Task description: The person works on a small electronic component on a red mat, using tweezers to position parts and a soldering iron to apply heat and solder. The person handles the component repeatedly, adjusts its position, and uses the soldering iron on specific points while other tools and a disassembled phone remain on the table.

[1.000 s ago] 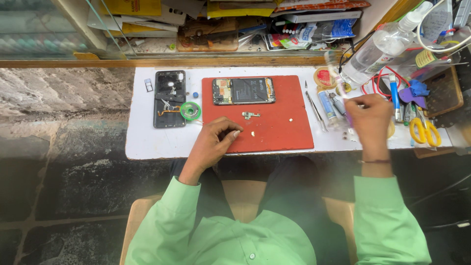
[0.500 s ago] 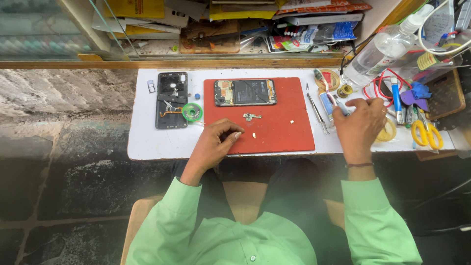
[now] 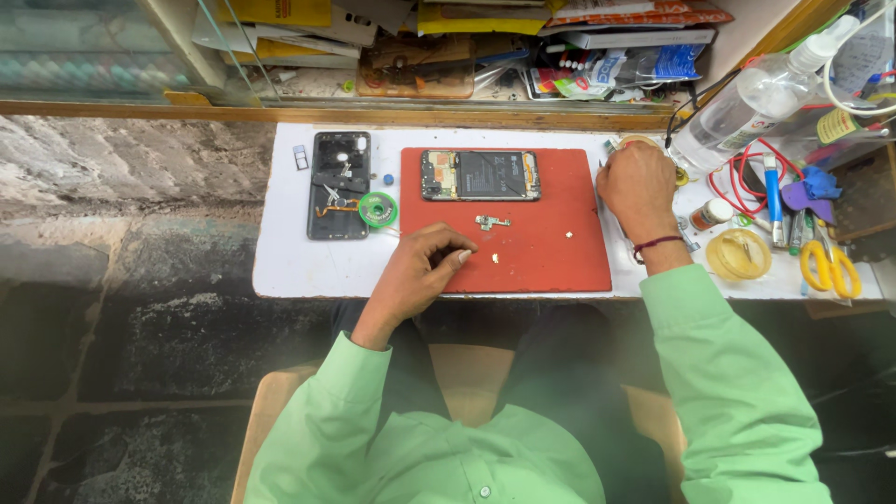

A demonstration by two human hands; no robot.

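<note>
I see the left hand (image 3: 422, 269) resting at mid-frame on the red mat (image 3: 551, 257), fingers curled narrow, holding nothing I can make out. The opened phone (image 3: 480, 175) lies on the mat's upper part. The right hand (image 3: 638, 187) hovers at the mat's right edge; its grip I cannot tell.
</note>
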